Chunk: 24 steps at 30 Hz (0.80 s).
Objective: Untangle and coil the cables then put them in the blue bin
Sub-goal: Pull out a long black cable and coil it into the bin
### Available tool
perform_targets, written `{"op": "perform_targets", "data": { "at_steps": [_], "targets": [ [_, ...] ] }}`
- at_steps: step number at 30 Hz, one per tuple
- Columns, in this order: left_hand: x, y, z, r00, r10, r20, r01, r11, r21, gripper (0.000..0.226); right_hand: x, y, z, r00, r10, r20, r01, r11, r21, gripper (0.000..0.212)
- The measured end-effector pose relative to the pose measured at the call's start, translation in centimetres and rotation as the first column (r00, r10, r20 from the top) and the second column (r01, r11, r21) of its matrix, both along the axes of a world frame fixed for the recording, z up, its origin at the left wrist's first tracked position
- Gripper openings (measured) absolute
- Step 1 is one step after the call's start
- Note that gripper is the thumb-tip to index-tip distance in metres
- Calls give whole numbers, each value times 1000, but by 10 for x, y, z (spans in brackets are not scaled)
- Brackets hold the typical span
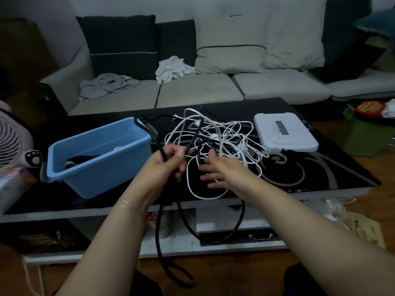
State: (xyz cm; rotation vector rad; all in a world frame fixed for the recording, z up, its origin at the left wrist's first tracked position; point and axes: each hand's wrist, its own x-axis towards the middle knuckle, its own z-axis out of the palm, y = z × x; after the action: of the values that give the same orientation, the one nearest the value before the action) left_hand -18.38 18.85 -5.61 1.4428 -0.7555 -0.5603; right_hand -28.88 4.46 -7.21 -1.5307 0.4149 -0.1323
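A thick black cable [159, 229] hangs in loops over the front edge of the black table [320, 167]. My left hand [164, 165] grips this cable above the table's front. My right hand [222, 169] is beside it with fingers spread and relaxed, touching a black strand. Behind both hands lies a tangle of white cables [218, 133] mixed with black ones. The blue bin [100, 154] stands to the left on the table, with a dark cable and something white inside. Another black strand drapes over the bin's far corner.
A white lid [284, 133] lies at the table's right. A white fan [12, 144] stands at the far left. The sofa [192, 88] with cushions and crumpled cloths runs behind the table. Bags and papers lie on the floor to the right.
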Motion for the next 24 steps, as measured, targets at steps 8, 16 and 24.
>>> {"op": "perform_targets", "data": {
  "at_steps": [8,16,24],
  "targets": [
    [-19,3,-11,941,-323,99,255,872,418,23,-2,-12,20,952,-63,300,-35,950,310,8],
    [18,-12,-3,955,161,-250,-147,986,73,70,-15,-10,10,993,-9,117,41,961,-274,21],
    [42,-21,27,989,130,68,-139,977,162,16,-46,-22,23,878,464,-120,-478,866,-148,29]
  ]
}}
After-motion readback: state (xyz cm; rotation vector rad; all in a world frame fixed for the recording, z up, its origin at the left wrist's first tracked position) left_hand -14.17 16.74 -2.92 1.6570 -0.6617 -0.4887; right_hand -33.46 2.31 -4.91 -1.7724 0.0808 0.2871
